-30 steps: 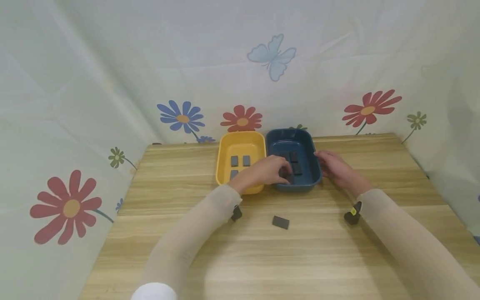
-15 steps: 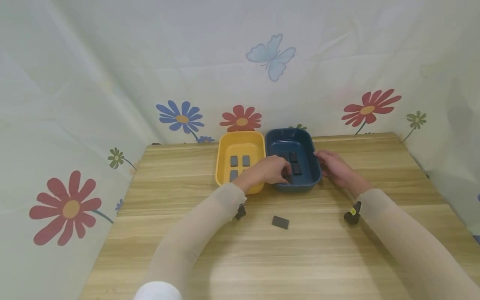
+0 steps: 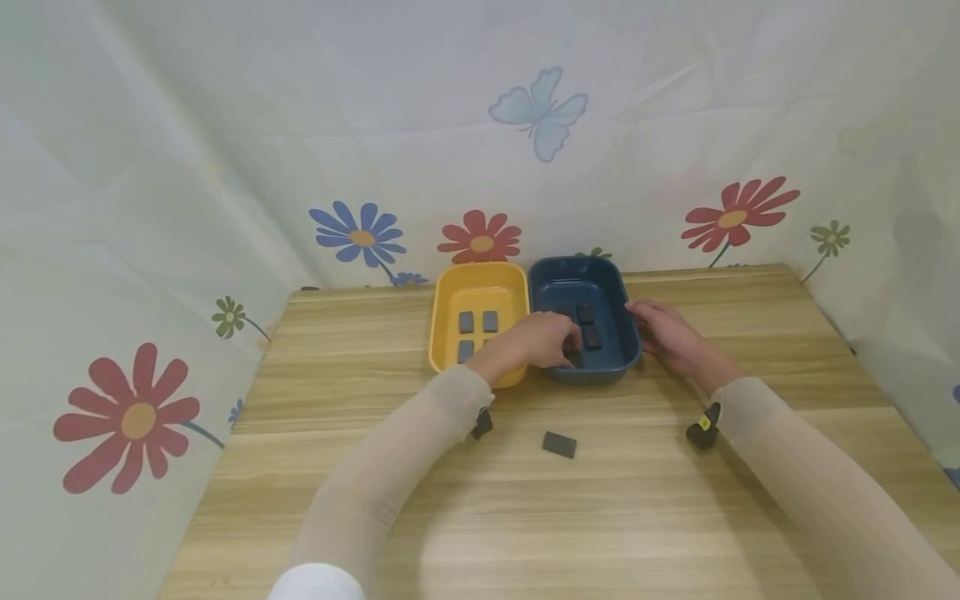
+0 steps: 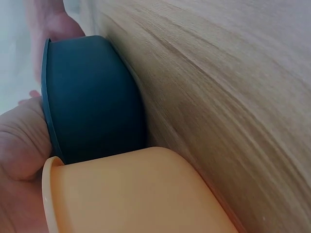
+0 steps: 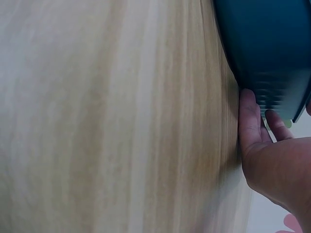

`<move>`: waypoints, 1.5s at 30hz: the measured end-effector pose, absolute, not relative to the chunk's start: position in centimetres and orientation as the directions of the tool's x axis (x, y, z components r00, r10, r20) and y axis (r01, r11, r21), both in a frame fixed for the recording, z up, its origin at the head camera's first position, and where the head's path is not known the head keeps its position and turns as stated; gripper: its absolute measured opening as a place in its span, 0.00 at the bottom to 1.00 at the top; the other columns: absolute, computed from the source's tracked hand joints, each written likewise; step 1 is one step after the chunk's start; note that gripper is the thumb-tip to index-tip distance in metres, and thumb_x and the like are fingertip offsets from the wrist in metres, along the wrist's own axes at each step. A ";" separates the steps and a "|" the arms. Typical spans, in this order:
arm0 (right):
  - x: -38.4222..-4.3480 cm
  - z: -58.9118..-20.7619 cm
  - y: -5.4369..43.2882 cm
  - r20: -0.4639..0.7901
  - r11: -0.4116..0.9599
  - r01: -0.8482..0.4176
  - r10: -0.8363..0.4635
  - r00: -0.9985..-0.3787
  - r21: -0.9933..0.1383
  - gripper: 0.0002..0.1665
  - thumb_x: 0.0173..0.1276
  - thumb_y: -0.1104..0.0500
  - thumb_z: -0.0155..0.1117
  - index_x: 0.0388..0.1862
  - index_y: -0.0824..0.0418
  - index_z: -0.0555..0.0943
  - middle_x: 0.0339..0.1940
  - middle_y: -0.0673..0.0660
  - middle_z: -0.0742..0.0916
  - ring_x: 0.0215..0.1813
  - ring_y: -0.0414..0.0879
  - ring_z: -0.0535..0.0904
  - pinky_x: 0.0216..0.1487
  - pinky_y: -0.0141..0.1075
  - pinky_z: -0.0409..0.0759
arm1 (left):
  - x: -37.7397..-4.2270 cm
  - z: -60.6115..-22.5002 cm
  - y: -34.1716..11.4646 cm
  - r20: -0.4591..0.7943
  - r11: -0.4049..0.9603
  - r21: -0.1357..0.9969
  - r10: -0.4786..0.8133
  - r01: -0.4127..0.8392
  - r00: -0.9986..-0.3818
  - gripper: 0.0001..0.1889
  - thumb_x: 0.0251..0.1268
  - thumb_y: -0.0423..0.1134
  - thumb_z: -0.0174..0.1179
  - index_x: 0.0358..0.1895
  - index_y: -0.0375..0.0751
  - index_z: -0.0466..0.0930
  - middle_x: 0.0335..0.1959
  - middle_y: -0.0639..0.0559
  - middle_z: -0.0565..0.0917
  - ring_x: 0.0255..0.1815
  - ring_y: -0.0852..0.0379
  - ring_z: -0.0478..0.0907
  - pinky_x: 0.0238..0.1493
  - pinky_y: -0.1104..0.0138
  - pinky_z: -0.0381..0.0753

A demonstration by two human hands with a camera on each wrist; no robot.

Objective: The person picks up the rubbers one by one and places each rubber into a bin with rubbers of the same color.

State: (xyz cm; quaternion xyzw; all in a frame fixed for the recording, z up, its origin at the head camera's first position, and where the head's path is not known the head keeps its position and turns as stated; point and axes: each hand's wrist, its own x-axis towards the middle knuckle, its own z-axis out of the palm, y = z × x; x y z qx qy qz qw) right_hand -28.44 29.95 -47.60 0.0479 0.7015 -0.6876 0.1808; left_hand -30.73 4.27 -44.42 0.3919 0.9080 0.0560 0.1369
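In the head view, my left hand (image 3: 536,340) reaches over the yellow bin's right side into the dark blue bin (image 3: 632,333), its fingers and thumb curled down around a dark rectangular block (image 3: 575,358) that they mostly hide. Dark blocks (image 3: 593,337) lie beside it on the blue bin's floor. My right hand (image 3: 670,335) holds that bin's right wall, thumb at the rim. In the right wrist view, the fingers (image 5: 249,114) of that hand press low against the outside of the wall. The left wrist view shows only the bins' outsides and the hand's heel (image 4: 22,145).
A yellow bin (image 3: 435,325) stands against the blue one, with several grey blocks (image 3: 467,322) inside, partly behind the left forearm. One dark block (image 3: 559,444) lies on the wooden table (image 3: 600,517) in front. A flower-printed cloth (image 3: 420,125) hangs behind.
My left hand shifted slightly right early on, uncovering more of the grey blocks, and then stayed almost still in the blue bin. The right hand holds its place.
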 end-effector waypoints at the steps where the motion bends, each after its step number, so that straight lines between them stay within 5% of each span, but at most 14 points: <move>1: -28.5 -47.6 29.9 -0.320 0.054 0.316 -0.181 -0.930 -0.947 0.31 0.88 0.48 0.47 0.75 0.70 0.65 0.71 0.65 0.74 0.59 0.40 0.79 0.56 0.31 0.84 | -30.7 -44.4 4.3 -0.206 0.689 0.206 0.725 0.695 -0.657 0.17 0.65 0.50 0.76 0.54 0.52 0.88 0.45 0.58 0.86 0.46 0.60 0.80 0.54 0.65 0.81; 18: -28.3 -47.5 29.8 -0.310 0.067 0.303 -0.181 -0.933 -0.951 0.32 0.88 0.47 0.46 0.75 0.71 0.65 0.71 0.65 0.74 0.59 0.41 0.79 0.56 0.31 0.83 | -30.6 -44.5 4.0 -0.185 0.682 0.225 0.731 0.696 -0.657 0.15 0.68 0.50 0.75 0.54 0.52 0.88 0.46 0.58 0.87 0.46 0.61 0.81 0.55 0.66 0.81; 24: -28.4 -47.7 29.8 -0.326 0.072 0.318 -0.183 -0.927 -0.945 0.33 0.88 0.47 0.46 0.77 0.70 0.64 0.75 0.66 0.72 0.62 0.43 0.77 0.56 0.31 0.83 | -30.7 -43.6 2.7 -0.044 0.591 0.478 0.755 0.650 -0.654 0.14 0.73 0.45 0.71 0.56 0.47 0.86 0.47 0.57 0.85 0.48 0.61 0.80 0.55 0.71 0.81; 30: -28.6 -47.9 30.0 -0.323 0.060 0.318 -0.176 -0.930 -0.946 0.30 0.88 0.47 0.47 0.74 0.68 0.66 0.71 0.64 0.75 0.61 0.43 0.78 0.56 0.32 0.83 | -29.8 -39.4 0.7 0.124 0.431 0.649 0.753 0.627 -0.646 0.16 0.74 0.43 0.69 0.59 0.43 0.85 0.52 0.51 0.85 0.52 0.57 0.80 0.58 0.64 0.84; 37: -28.4 -47.7 29.9 -0.319 0.059 0.313 -0.177 -0.931 -0.948 0.31 0.89 0.48 0.46 0.75 0.70 0.65 0.73 0.66 0.73 0.60 0.42 0.78 0.56 0.32 0.84 | -25.4 -36.4 -1.5 0.108 0.393 0.589 0.827 0.706 -0.551 0.16 0.72 0.47 0.72 0.58 0.49 0.86 0.51 0.60 0.84 0.53 0.65 0.79 0.57 0.73 0.81; 45: -28.5 -47.9 29.9 -0.316 0.057 0.311 -0.173 -0.933 -0.949 0.31 0.89 0.47 0.46 0.76 0.69 0.65 0.73 0.65 0.74 0.61 0.41 0.78 0.56 0.31 0.84 | -21.3 -38.2 -3.3 0.013 0.432 0.414 0.877 0.801 -0.480 0.16 0.70 0.40 0.73 0.58 0.46 0.87 0.53 0.55 0.84 0.54 0.58 0.81 0.60 0.71 0.80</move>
